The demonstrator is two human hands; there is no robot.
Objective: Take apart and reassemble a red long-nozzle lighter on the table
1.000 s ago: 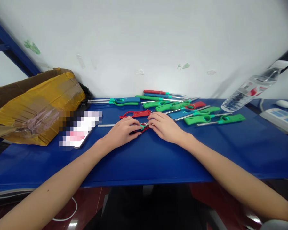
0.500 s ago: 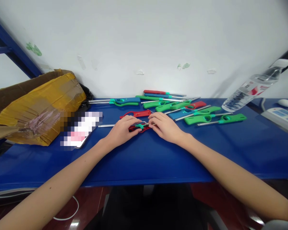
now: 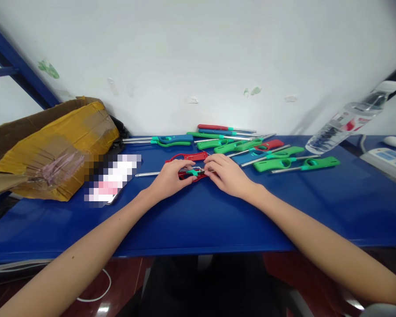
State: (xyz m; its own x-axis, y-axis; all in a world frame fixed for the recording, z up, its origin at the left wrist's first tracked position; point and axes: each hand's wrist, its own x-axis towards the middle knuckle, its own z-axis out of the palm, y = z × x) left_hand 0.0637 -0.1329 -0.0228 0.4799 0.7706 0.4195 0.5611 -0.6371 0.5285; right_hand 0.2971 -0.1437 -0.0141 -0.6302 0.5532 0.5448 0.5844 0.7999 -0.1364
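Observation:
On the blue table, an opened long-nosed lighter lies between my hands, its red half-shell [image 3: 202, 177] showing a green trigger [image 3: 193, 172] and thin wires inside. Its metal tube [image 3: 147, 175] sticks out to the left, past my left hand [image 3: 172, 178]. That hand is closed round the lighter's body, thumb near the trigger. My right hand [image 3: 226, 175] pinches at the right end, by the wires; exactly what its fingertips hold is too small to make out. Just behind my hands rests the separate red cover half [image 3: 195, 156].
Several assembled lighters in green, blue and red [image 3: 277, 164] lie along the back against the wall. At left are a taped cardboard box [image 3: 53, 154] and a blurred phone [image 3: 114, 180]. A water bottle [image 3: 346, 121] and a white device [image 3: 387, 160] stand at right.
Both hands stay at the opened lighter with only slight finger movement. The view has shifted a little; the other things lie where they were.

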